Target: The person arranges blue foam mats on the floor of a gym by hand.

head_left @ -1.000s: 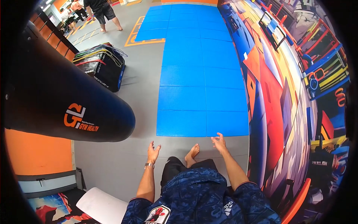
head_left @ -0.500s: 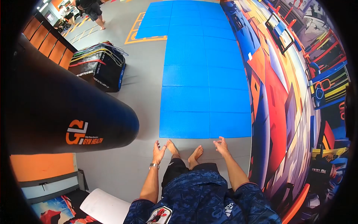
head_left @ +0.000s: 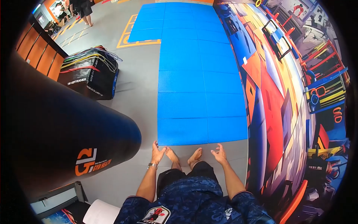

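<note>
Both my hands are held out in front of me with nothing in them. My left hand [head_left: 158, 153], with a metal-banded watch [head_left: 152, 165] on its wrist, has its thumb apart from the fingers. On the other side, my right hand [head_left: 219, 153] is open too, thumb pointing inward. Just ahead of them lies the near edge of a blue floor mat [head_left: 201, 100] made of joined panels. My bare feet [head_left: 195, 156] stand on the grey floor between the hands, short of the mat.
A black punching bag [head_left: 93, 123] hangs close on my left. Beyond it sits a black plyo box [head_left: 91, 78] with coloured bands [head_left: 91, 56] on top. A mural wall [head_left: 274, 112] runs along the right, with racks of gear. Another person [head_left: 85, 13] stands far left.
My right hand has drawn slightly inward and down, its fingers less stretched forward. My view has shifted, so the mat sits lower and more left. The distant person has changed stance.
</note>
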`<state>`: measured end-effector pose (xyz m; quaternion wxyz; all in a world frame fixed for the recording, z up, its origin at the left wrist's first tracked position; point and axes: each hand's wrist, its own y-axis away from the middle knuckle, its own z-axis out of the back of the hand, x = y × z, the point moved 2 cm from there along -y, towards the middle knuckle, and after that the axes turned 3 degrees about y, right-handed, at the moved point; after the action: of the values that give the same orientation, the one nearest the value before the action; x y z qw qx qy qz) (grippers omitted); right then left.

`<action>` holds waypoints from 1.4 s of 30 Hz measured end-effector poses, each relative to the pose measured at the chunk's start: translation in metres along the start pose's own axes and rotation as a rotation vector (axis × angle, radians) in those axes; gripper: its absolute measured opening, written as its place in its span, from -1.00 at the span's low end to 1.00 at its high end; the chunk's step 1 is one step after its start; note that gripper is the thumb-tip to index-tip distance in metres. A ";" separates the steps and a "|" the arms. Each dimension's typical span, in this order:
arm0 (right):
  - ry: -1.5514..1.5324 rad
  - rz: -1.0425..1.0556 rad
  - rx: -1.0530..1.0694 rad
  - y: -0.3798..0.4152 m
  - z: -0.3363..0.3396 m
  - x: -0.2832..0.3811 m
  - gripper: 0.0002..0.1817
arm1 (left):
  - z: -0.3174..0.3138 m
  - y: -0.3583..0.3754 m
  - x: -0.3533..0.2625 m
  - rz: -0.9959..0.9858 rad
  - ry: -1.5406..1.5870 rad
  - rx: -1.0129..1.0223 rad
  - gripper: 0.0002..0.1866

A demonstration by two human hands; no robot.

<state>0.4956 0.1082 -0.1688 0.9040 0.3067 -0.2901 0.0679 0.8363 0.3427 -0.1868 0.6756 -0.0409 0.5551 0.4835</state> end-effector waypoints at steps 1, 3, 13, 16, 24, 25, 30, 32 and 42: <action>-0.002 0.026 -0.014 0.001 -0.002 0.002 -0.20 | -0.001 -0.004 -0.001 -0.042 -0.036 0.008 -0.04; 0.047 0.042 -0.060 -0.003 -0.007 0.002 -0.21 | -0.004 -0.009 -0.007 -0.124 -0.104 0.022 -0.01; 0.222 0.125 0.052 -0.091 -0.007 -0.069 -0.42 | -0.031 -0.046 0.042 -0.193 -0.338 0.055 0.00; 0.184 0.030 0.088 -0.127 -0.022 -0.099 -0.44 | -0.043 -0.101 0.088 -0.341 -0.443 0.092 -0.02; 0.439 0.122 0.067 -0.243 -0.130 -0.250 -0.38 | -0.090 -0.227 0.237 -0.344 -0.668 0.230 -0.04; 0.482 0.160 0.056 -0.260 -0.148 -0.270 -0.38 | -0.097 -0.239 0.260 -0.338 -0.663 0.214 -0.06; 0.156 -0.028 0.103 -0.335 -0.224 -0.317 -0.22 | -0.138 -0.295 0.362 -0.412 -0.661 0.169 -0.11; 0.014 -0.075 0.047 -0.363 -0.250 -0.332 -0.16 | -0.157 -0.309 0.386 -0.418 -0.644 0.103 -0.11; 0.094 -0.089 -0.238 -0.453 -0.313 -0.393 -0.03 | -0.197 -0.396 0.464 0.011 -0.130 -0.289 -0.15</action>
<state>0.4598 -0.0479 -0.8262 0.9487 0.2064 -0.2393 0.0070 0.9341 0.2991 -0.8187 0.6944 -0.1032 0.4349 0.5639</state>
